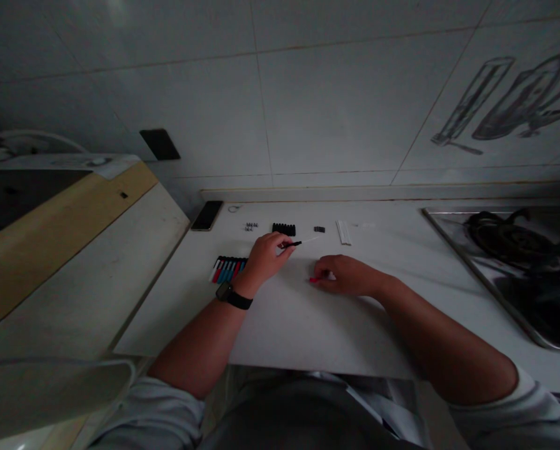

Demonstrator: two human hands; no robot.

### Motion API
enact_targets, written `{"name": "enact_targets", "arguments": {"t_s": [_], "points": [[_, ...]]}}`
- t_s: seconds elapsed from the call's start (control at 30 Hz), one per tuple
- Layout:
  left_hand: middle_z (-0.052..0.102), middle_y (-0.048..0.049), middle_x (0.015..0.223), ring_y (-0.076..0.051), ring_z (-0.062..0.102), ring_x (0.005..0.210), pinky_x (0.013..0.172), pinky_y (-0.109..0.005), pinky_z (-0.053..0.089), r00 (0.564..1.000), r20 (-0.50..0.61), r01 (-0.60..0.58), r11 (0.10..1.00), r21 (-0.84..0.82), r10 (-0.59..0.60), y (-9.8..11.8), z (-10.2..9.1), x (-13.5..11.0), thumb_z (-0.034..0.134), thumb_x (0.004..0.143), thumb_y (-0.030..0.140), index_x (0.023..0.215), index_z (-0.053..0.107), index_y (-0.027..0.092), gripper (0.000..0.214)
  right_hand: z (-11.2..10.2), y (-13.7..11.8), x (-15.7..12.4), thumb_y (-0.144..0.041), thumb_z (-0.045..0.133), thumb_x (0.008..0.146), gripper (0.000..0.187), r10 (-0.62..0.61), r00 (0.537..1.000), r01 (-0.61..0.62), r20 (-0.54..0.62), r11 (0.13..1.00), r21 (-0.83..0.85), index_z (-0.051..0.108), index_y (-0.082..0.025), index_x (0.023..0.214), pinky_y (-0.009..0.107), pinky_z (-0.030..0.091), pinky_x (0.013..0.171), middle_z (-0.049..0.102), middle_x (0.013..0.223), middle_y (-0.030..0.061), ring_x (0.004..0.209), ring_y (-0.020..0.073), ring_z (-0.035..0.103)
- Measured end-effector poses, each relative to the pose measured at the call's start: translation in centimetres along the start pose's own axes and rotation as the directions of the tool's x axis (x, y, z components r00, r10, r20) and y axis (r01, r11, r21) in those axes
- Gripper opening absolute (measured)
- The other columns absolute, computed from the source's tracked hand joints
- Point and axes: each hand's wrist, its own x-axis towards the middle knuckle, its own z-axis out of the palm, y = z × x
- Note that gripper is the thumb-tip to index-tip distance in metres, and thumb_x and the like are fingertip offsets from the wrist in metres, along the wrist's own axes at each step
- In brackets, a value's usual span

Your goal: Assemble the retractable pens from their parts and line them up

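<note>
Setting: white counter (280, 325) under a wall of pale tiles (336, 106), dimly lit; we looked down on it from above our own arms.
Left fingers: we had them pinched narrow around a thin black pen part (293, 244), its pale tip pointing to the right and away from us.
Left hand (265, 257): it rested on the counter, with a dark watch (227, 294) on the wrist.
Right fingers: we had them curled low over a small red piece (314, 279), which touched the fingertips and lay on the counter; whether they gripped it or only pressed on it we could not tell.
Right hand (348, 275): it lay flat on the counter, near the left hand but apart from it.
Beside the left hand: a row of red, blue and black pen barrels (228, 269) lay just to its left.
Farther back: a black block of caps (284, 229), a small dark piece (319, 229), white sticks (343, 232) and tiny springs (250, 226) lay in a line near the wall.
Edges: a phone (207, 215) lay at the back left; a gas stove (514, 262) stood at the right.
</note>
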Motion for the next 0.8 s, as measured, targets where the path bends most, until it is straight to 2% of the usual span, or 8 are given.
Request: {"name": "enact_targets", "arguments": {"t_s": [0.1,0.2,0.3,0.37,0.53,0.8], "points": [[0.073,-0.0037,0.093,-0.019,0.068,0.089,0.084,-0.034,0.054,1.0,-0.014,0.009,1.0,0.003,-0.009,-0.1,-0.1,0.0,0.073,0.093,0.023,0.099,0.071,0.021,0.007,-1.1,0.7,0.1,-0.037,0.059,0.098,0.017,0.037,0.979,0.001,-0.201,0.982,0.187,0.069,-0.023,0.1,0.03,0.052,0.075,0.074,0.091,0.0039,0.079,0.0177,0.068],[0.074,-0.0049,0.096,-0.02,0.068,0.092,0.086,-0.036,0.054,0.999,-0.04,0.026,1.0,0.005,-0.025,-0.3,-0.1,0.1,0.072,0.094,0.024,0.103,0.071,0.021,0.009,-1.6,1.5,0.3,-0.042,0.059,0.099,0.022,0.112,0.883,-0.009,-0.455,0.975,0.221,0.068,-0.022,0.099,0.032,0.054,0.074,0.075,0.093,0.0061,0.079,0.0188,0.068],[0.074,-0.0049,0.097,-0.02,0.068,0.092,0.087,-0.036,0.055,0.998,-0.057,0.031,1.0,0.002,-0.031,-0.5,-0.2,0.1,0.071,0.095,0.023,0.104,0.071,0.021,0.009,-1.6,2.0,0.5,-0.044,0.059,0.099,0.024,0.151,0.8,-0.08,-0.581,0.986,0.147,0.069,-0.022,0.099,0.034,0.055,0.075,0.076,0.094,0.0076,0.079,0.0206,0.069],[0.074,-0.0045,0.097,-0.019,0.068,0.091,0.086,-0.036,0.055,0.998,-0.052,0.03,1.0,0.001,-0.03,-0.4,-0.3,0.1,0.071,0.095,0.023,0.103,0.071,0.021,0.009,-1.5,2.2,0.5,-0.043,0.058,0.099,0.024,0.146,0.786,-0.115,-0.601,0.989,0.089,0.07,-0.022,0.1,0.035,0.055,0.076,0.076,0.096,0.0082,0.082,0.0219,0.069],[0.073,-0.0047,0.097,-0.02,0.068,0.093,0.086,-0.035,0.054,1.0,-0.017,-0.007,1.0,-0.003,0.007,0.1,-0.4,0.1,0.073,0.094,0.023,0.103,0.072,0.021,0.009,-1.3,2.6,0.5,-0.038,0.057,0.101,0.021,0.085,0.798,-0.125,-0.596,0.992,-0.025,0.073,-0.023,0.102,0.037,0.055,0.08,0.076,0.101,0.0092,0.088,0.0235,0.07],[0.074,-0.0044,0.097,-0.02,0.069,0.092,0.085,-0.036,0.054,0.999,0.004,-0.036,0.999,0.001,0.036,0.3,-0.4,0.1,0.076,0.092,0.021,0.101,0.072,0.02,0.01,-1.2,2.6,0.3,-0.037,0.056,0.102,0.022,0.029,0.808,-0.082,-0.588,0.995,-0.063,0.075,-0.024,0.102,0.037,0.055,0.082,0.076,0.103,0.009,0.089,0.0232,0.069]]}}
